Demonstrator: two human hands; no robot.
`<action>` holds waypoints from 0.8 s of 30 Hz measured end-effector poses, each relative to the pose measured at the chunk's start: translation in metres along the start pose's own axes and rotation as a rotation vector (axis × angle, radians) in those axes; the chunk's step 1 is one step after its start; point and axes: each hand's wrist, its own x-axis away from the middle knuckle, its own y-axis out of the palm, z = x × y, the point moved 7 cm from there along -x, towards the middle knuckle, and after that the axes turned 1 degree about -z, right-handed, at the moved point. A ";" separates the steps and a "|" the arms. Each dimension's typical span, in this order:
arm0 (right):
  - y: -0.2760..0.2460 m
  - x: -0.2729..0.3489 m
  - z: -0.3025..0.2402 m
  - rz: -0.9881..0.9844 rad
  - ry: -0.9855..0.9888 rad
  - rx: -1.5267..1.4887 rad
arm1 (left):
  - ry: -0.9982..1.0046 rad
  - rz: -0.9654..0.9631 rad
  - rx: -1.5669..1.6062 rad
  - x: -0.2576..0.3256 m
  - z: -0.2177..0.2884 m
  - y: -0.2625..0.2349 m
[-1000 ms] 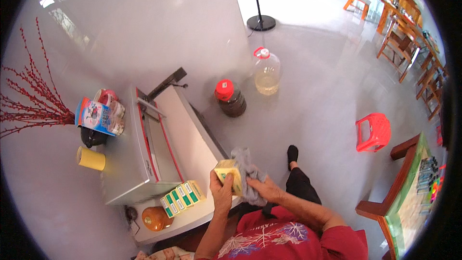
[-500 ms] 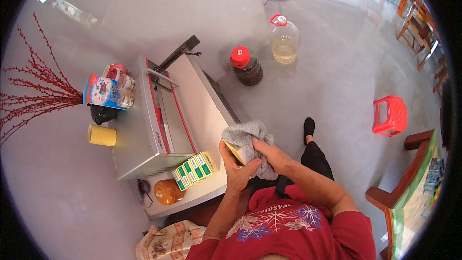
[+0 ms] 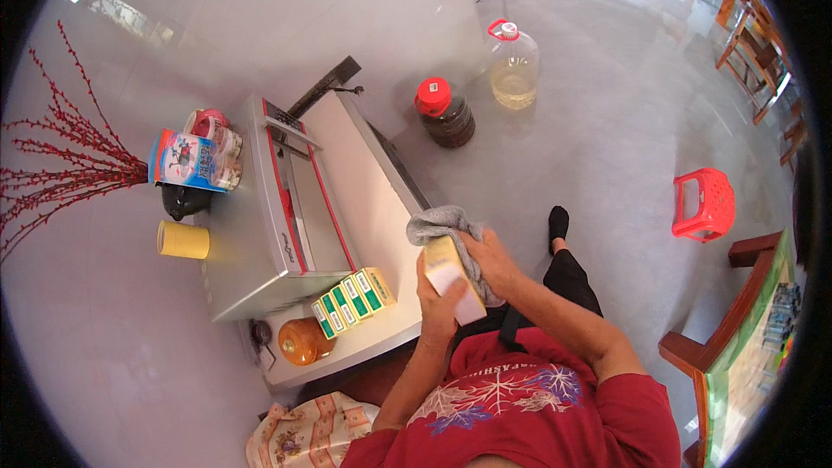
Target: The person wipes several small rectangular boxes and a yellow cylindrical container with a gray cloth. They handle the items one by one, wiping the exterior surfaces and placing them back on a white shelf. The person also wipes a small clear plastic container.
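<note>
Both hands work at my chest: left hand (image 3: pixel 438 299) grips a yellow box (image 3: pixel 452 276); right hand (image 3: pixel 490 258) presses a grey cloth (image 3: pixel 442 224) against it.

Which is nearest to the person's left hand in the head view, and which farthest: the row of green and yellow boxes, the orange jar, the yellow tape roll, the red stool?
From the left hand:
1. Row of green and yellow boxes, just to its left on the white counter.
2. Orange jar, further left, at the counter's near corner.
3. Yellow tape roll and red stool, on opposite sides: too close to call.
</note>
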 end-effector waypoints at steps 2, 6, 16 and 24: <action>0.010 0.004 0.015 0.052 -0.122 -0.214 | -0.051 0.069 0.181 -0.009 -0.003 -0.008; 0.020 0.042 -0.016 0.103 -0.541 0.276 | -0.127 0.078 0.495 -0.024 -0.009 -0.023; 0.016 0.027 -0.062 0.175 -0.735 0.624 | -0.181 -0.071 0.431 -0.015 -0.013 -0.005; 0.006 -0.021 0.000 0.073 -0.102 -0.156 | -0.210 0.036 0.407 -0.016 -0.025 -0.017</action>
